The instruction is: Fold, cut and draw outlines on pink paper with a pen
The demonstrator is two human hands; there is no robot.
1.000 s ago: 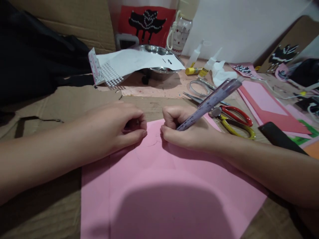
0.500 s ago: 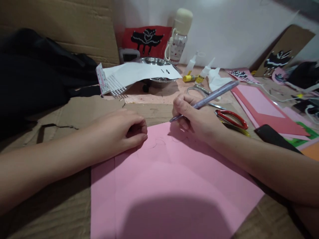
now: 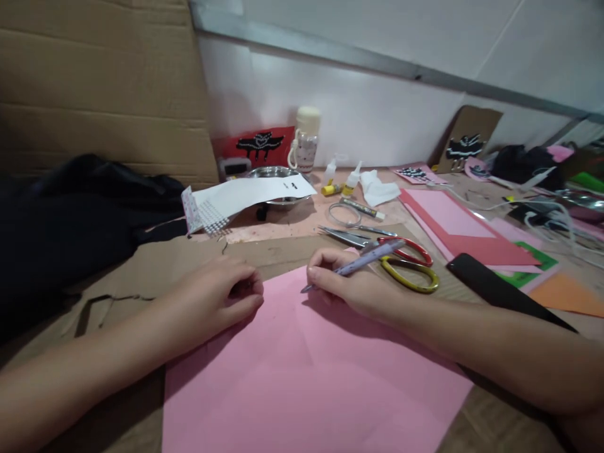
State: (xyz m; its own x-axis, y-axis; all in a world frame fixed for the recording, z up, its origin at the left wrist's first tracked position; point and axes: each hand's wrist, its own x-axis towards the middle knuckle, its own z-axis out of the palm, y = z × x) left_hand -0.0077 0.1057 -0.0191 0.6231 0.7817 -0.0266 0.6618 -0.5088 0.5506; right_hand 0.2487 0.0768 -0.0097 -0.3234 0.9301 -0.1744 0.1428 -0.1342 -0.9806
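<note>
A large pink sheet [image 3: 302,377] lies on brown cardboard in front of me. My right hand [image 3: 335,280] grips a light purple pen [image 3: 370,257] near its tip, and the tip points down at the sheet's upper part. On the sheet's upper left edge rests my left hand [image 3: 236,292], its fingers curled in; whether anything is inside them is hidden. Scissors with one red and one yellow handle [image 3: 410,282] lie just beyond my right hand, their blades pointing left.
Behind are a metal bowl [image 3: 276,173] under a white strip, a bottle [image 3: 307,141] and glue bottles [image 3: 352,180]. Dark cloth [image 3: 89,233] lies left. At right are coloured papers [image 3: 472,226], a black strip [image 3: 504,286] and white cables [image 3: 561,217].
The view has tilted up, showing more wall and the whole scissors. My right hand and pen are lower in the view, and the pen lies at a flatter angle. My left hand stays curled.
</note>
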